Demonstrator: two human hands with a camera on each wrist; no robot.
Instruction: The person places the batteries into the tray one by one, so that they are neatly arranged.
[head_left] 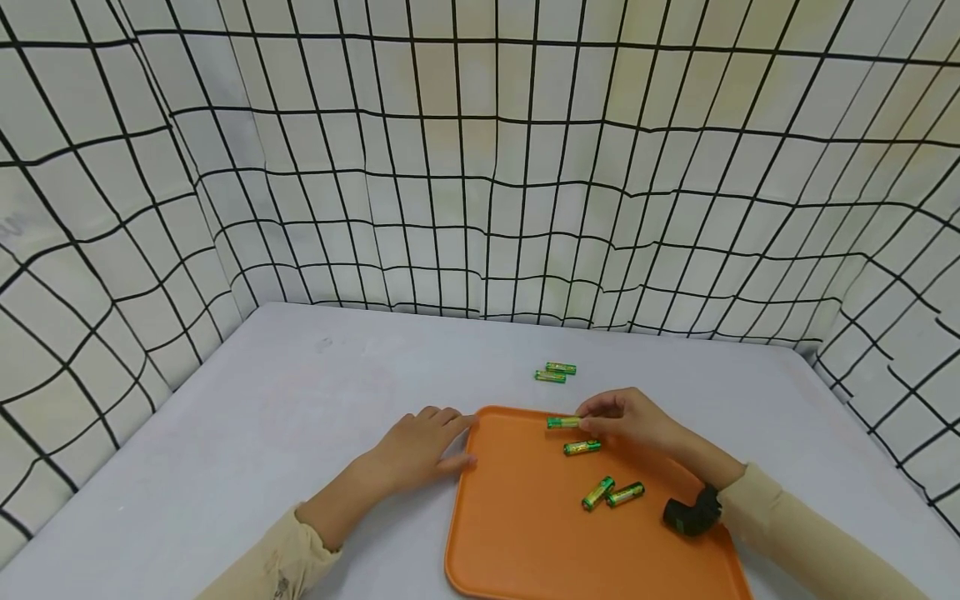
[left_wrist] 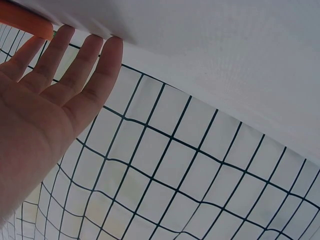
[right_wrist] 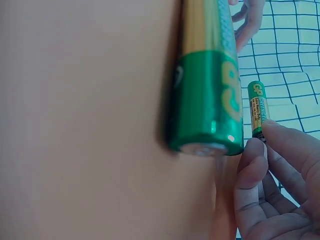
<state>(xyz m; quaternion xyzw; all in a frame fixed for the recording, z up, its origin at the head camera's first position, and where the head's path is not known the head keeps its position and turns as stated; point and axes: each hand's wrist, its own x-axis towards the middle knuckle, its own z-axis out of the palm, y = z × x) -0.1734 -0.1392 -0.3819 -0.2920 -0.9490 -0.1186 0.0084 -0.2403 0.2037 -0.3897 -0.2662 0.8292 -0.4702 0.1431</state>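
Observation:
My right hand (head_left: 633, 421) pinches one end of a green and gold battery (head_left: 562, 422) between thumb and fingertips, over the far part of an orange tray (head_left: 525, 542). "GP" shows on that held battery (right_wrist: 258, 107) in the right wrist view. Just nearer on the tray lies another battery (head_left: 582, 447). Two more, one slanted battery (head_left: 597, 493) and one beside it (head_left: 626, 494), lie close together toward the middle. With fingers extended, my left hand (head_left: 416, 450) touches the tray's far left corner; in the left wrist view its fingers (left_wrist: 95, 80) look straight.
Beyond the tray, two batteries (head_left: 551, 377) lie side by side on the white table (head_left: 360, 367). Black wire mesh (head_left: 495, 175) over white walls encloses the table's back and sides. A black wrist device (head_left: 692, 512) hangs at my right cuff, above the tray's right side.

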